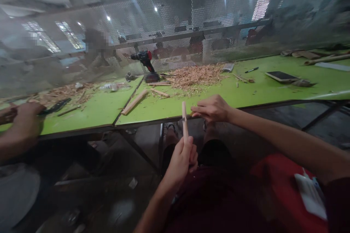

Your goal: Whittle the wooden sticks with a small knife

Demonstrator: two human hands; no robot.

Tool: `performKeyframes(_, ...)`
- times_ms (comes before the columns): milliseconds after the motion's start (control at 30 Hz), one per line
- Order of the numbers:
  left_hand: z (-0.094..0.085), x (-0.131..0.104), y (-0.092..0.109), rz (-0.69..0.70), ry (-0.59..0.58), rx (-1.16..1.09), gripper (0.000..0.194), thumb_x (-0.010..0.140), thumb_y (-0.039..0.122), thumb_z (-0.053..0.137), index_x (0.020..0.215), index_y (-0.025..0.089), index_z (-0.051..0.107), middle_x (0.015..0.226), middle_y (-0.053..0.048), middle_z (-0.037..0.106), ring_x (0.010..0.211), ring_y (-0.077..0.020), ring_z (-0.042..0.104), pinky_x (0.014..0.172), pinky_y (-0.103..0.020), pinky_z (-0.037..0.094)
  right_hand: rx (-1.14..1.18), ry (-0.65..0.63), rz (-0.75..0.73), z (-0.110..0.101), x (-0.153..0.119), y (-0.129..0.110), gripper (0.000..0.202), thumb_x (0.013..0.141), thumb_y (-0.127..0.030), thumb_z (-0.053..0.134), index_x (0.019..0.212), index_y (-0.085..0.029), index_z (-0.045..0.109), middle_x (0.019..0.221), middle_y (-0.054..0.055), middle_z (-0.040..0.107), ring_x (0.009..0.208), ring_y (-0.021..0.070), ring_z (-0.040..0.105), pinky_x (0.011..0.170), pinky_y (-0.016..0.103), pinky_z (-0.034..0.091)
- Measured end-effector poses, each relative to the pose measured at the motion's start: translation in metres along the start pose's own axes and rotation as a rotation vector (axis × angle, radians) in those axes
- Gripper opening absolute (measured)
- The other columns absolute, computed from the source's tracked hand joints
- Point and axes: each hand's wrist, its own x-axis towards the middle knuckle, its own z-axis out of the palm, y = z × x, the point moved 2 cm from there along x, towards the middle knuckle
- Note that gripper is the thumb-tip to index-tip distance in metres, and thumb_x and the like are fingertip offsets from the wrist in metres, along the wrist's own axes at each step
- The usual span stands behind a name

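My left hand (pixel 184 156) is closed around the lower part of a pale wooden stick (pixel 183 107), which points up and away from me at the front edge of the bench. Just to its right, my right hand (pixel 212 108) is closed with bent fingers. Between those fingers shows the brownish end of what looks like a small knife (pixel 194 114), mostly hidden. A thin dark strip, perhaps its blade, crosses the stick near the middle.
Wood shavings (pixel 198 76) are heaped on the green bench (pixel 259 93). Around them are a cordless drill (pixel 146 63), a wooden piece (pixel 135 102), a pen (pixel 251 69) and a phone (pixel 281 76). Another person's hand (pixel 27 114) works at left. A mesh screen (pixel 169 18) stands behind.
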Motion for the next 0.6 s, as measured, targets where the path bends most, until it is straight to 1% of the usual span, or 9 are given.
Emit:
performKeyframes(33,0.002,-0.004,-0.006,-0.029,-0.022,0.002,0.073,0.080,0.086,0.081,0.085,0.026,0.039,0.056,0.013,0.034,0.044,-0.0045,0.022,0.036,-0.017,0.020,-0.008,-0.002,0.127,-0.001,0.002,0.015,0.035,0.113,-0.044,0.061,0.111,-0.021,0.088,0.087,0.004,0.081,0.069,0.0134,0.055,0.061,0.030,0.023)
performKeyframes(100,0.008,-0.012,-0.016,-0.136,-0.135,0.006,0.070,0.080,0.085,0.081,0.086,0.026,0.043,0.056,0.013,0.035,0.042,-0.0044,0.023,0.035,-0.019,0.022,-0.034,0.020,0.499,-0.007,0.001,0.053,0.027,0.110,-0.035,0.068,0.113,-0.020,0.089,0.099,0.003,0.086,0.068,0.0100,0.055,0.062,0.027,0.021)
performKeyframes(133,0.010,-0.015,-0.019,-0.186,-0.203,-0.019,0.069,0.081,0.084,0.081,0.086,0.026,0.044,0.056,0.013,0.035,0.042,-0.0049,0.024,0.036,-0.019,0.024,-0.069,0.062,0.601,-0.012,-0.001,0.070,0.027,0.109,-0.033,0.069,0.113,-0.016,0.090,0.098,0.007,0.086,0.068,0.0101,0.056,0.063,0.027,0.022)
performKeyframes(200,0.011,-0.015,-0.017,-0.169,-0.175,-0.093,0.069,0.081,0.080,0.084,0.084,0.026,0.042,0.056,0.013,0.034,0.045,-0.0044,0.022,0.037,-0.018,0.022,-0.089,0.109,0.697,-0.021,-0.011,0.093,0.035,0.112,-0.031,0.062,0.116,-0.008,0.089,0.099,0.014,0.086,0.072,0.0114,0.061,0.065,0.027,0.025)
performKeyframes(267,0.009,-0.012,-0.009,-0.162,-0.161,-0.165,0.070,0.082,0.076,0.087,0.080,0.025,0.039,0.054,0.013,0.032,0.046,-0.0035,0.018,0.038,-0.016,0.017,-0.016,0.149,0.744,-0.028,-0.024,0.099,0.037,0.111,-0.032,0.062,0.114,-0.007,0.089,0.102,0.017,0.086,0.075,0.0138,0.066,0.066,0.027,0.032)
performKeyframes(333,0.008,-0.008,-0.001,-0.207,-0.236,-0.220,0.069,0.083,0.073,0.088,0.079,0.024,0.039,0.053,0.013,0.030,0.046,-0.0030,0.016,0.038,-0.014,0.016,0.139,0.152,0.754,-0.033,-0.037,0.087,0.035,0.109,-0.031,0.064,0.109,-0.008,0.090,0.103,0.016,0.086,0.075,0.0158,0.070,0.067,0.027,0.039)
performKeyframes(433,0.006,-0.008,0.005,-0.254,-0.328,-0.294,0.068,0.083,0.073,0.088,0.079,0.024,0.040,0.053,0.013,0.029,0.046,-0.0032,0.013,0.037,-0.014,0.014,0.386,0.137,0.662,-0.035,-0.050,0.046,0.034,0.108,-0.033,0.063,0.108,-0.011,0.089,0.103,0.013,0.087,0.081,0.0202,0.075,0.071,0.029,0.050)
performKeyframes(533,0.006,-0.012,0.003,-0.267,-0.340,-0.330,0.069,0.083,0.074,0.087,0.080,0.024,0.041,0.054,0.013,0.029,0.047,-0.0037,0.011,0.037,-0.014,0.014,0.541,0.162,0.512,-0.034,-0.056,-0.002,0.035,0.108,-0.038,0.062,0.109,-0.016,0.089,0.107,0.012,0.087,0.094,0.0258,0.080,0.081,0.033,0.059)
performKeyframes(600,0.005,-0.014,0.002,-0.262,-0.339,-0.324,0.068,0.083,0.076,0.087,0.082,0.024,0.042,0.054,0.013,0.029,0.046,-0.0040,0.011,0.037,-0.014,0.014,0.549,0.143,0.415,-0.030,-0.058,-0.032,0.034,0.108,-0.039,0.063,0.112,-0.017,0.088,0.108,0.011,0.087,0.095,0.0263,0.082,0.083,0.035,0.061)
